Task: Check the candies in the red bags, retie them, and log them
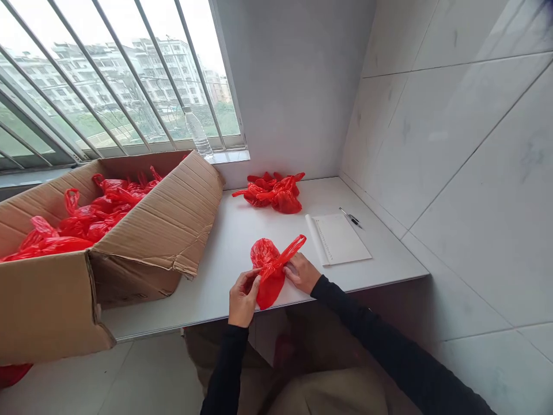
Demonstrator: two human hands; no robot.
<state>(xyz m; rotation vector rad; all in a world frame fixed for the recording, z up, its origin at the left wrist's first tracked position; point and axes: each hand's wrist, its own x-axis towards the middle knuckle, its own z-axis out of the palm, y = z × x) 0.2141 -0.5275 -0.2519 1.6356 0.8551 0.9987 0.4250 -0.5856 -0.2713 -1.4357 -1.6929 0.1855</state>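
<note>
Looking down through the head camera, I am seeing the left hand and the right hand both grasping one red plastic bag, which is lying crumpled at the near edge of the white counter. The left fingers are pinching its lower part, while the right fingers are gripping beside its loop handle, which is sticking up to the right. An open cardboard box heaped with similar bags is sitting on the left. A pile of red bags is lying near the back wall, and a notebook with a pen is resting on the right. A water bottle is standing on the windowsill.
</note>
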